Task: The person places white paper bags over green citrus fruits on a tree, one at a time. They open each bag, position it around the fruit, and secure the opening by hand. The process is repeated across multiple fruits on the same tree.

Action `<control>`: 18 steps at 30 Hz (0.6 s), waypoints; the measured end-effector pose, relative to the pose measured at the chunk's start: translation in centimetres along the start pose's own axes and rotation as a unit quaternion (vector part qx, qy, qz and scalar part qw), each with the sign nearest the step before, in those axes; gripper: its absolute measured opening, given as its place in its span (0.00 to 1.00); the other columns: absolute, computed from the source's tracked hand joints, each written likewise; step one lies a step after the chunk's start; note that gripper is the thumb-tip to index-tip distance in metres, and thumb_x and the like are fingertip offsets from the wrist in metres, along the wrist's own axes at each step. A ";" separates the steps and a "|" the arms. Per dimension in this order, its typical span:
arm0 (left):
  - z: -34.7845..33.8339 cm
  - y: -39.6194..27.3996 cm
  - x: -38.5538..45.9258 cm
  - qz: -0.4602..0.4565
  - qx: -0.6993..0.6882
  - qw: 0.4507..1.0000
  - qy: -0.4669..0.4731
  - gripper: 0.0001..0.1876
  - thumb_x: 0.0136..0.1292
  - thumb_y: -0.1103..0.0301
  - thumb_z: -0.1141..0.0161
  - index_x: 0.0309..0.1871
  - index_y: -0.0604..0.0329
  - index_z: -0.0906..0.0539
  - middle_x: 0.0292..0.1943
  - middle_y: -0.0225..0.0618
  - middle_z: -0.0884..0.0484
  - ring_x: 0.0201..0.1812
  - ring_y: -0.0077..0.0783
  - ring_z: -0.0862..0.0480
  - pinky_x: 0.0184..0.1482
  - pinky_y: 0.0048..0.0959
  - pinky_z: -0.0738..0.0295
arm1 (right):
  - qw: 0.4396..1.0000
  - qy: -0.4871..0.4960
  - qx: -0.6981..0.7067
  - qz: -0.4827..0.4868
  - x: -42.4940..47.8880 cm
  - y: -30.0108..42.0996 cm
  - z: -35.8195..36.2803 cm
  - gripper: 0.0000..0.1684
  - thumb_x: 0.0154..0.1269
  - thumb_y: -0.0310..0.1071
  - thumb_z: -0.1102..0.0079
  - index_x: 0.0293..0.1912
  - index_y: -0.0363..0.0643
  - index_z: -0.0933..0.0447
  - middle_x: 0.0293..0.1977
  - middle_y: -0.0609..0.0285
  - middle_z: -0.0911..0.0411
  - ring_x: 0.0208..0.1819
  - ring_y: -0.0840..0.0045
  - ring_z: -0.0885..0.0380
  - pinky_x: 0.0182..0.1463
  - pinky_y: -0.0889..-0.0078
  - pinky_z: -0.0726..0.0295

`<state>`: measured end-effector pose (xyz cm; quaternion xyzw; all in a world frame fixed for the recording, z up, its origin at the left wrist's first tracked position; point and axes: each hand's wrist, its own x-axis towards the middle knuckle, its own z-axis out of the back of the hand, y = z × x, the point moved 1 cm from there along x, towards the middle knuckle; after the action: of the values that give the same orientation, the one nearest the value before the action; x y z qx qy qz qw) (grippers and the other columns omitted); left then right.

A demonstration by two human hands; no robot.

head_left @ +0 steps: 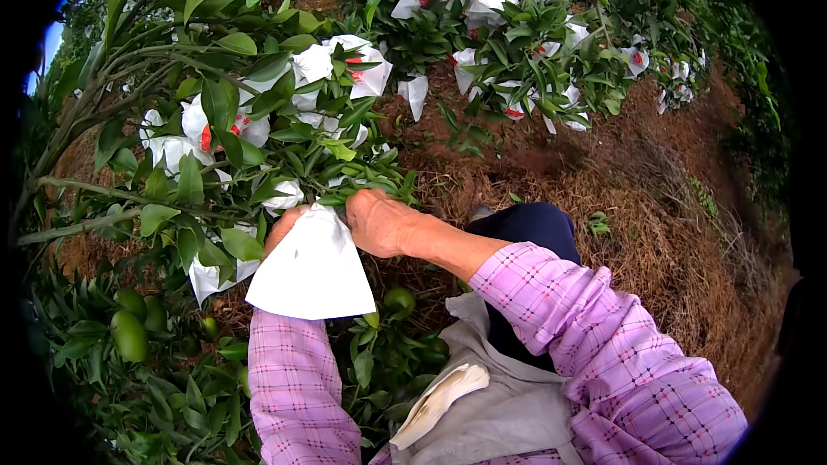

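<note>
A white paper fruit bag (310, 271) hangs between my hands, its gathered neck at the top and its wide end towards me. My left hand (284, 227) is mostly hidden behind the bag; only its back edge shows. My right hand (378, 223) is closed beside the bag's neck, at the leafy twigs, with the fingertips turned out of sight. Whether a fruit is inside the bag cannot be seen. Just above the left hand is another crumpled white bag (284, 196) among the leaves.
Bagged fruit (371, 71) with red print hangs on the branches ahead. Bare branches (90, 226) reach in from the left. Unbagged green fruits (129, 336) hang at lower left. A grey apron pouch (510, 400) at my waist holds a paper stack (442, 403). Dry grass (633, 258) covers the ground.
</note>
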<state>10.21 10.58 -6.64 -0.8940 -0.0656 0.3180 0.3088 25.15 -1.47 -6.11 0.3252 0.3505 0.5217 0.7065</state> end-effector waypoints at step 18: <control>-0.2 -1.4 1.8 0.050 0.102 0.993 -0.028 0.13 0.62 0.62 0.48 0.44 0.62 0.22 0.33 0.32 0.20 0.31 0.25 0.21 0.37 0.24 0.25 | 0.629 -0.067 0.730 -0.259 3.8 -1.2 -4.1 0.12 0.62 0.29 0.46 0.43 0.30 0.27 0.40 0.52 0.24 0.40 0.68 0.25 0.46 0.62 0.23</control>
<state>11.91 12.20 -6.63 -0.8505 0.0035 0.3635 0.3802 23.10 2.33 -9.90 0.6645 0.6380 -0.1331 0.3655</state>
